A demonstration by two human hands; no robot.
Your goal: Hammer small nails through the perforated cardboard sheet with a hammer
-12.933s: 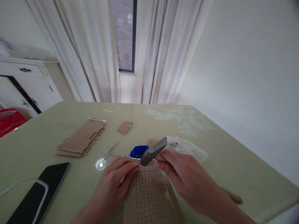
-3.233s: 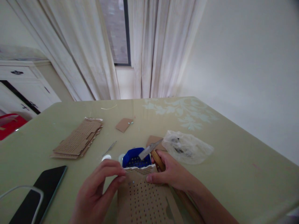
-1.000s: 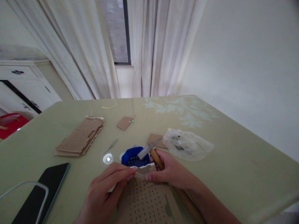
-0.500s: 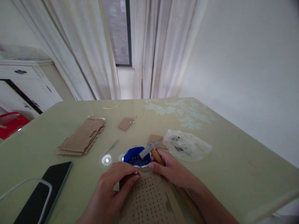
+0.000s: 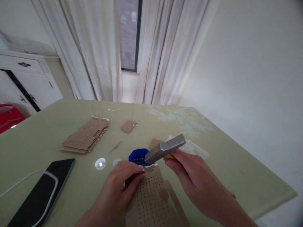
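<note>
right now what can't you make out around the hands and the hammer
Head view only:
- What the left hand pinches at the perforated cardboard edge: too small, covered by fingertips.
- Hammer handle: hidden inside the right hand.
- Blue container contents: blocked by the hammer head.
- Plastic bag: mostly behind the right hand.

Two bare hands; one grey-headed, wooden-handled hammer [image 5: 165,148]; one blue plastic basket [image 5: 138,156]; one perforated brown cardboard sheet [image 5: 151,201] up front; one stack of perforated cardboard pieces [image 5: 85,138]; two small plain cardboard scraps; one black phone [image 5: 41,191]; one clear plastic bag [image 5: 194,148]
</note>
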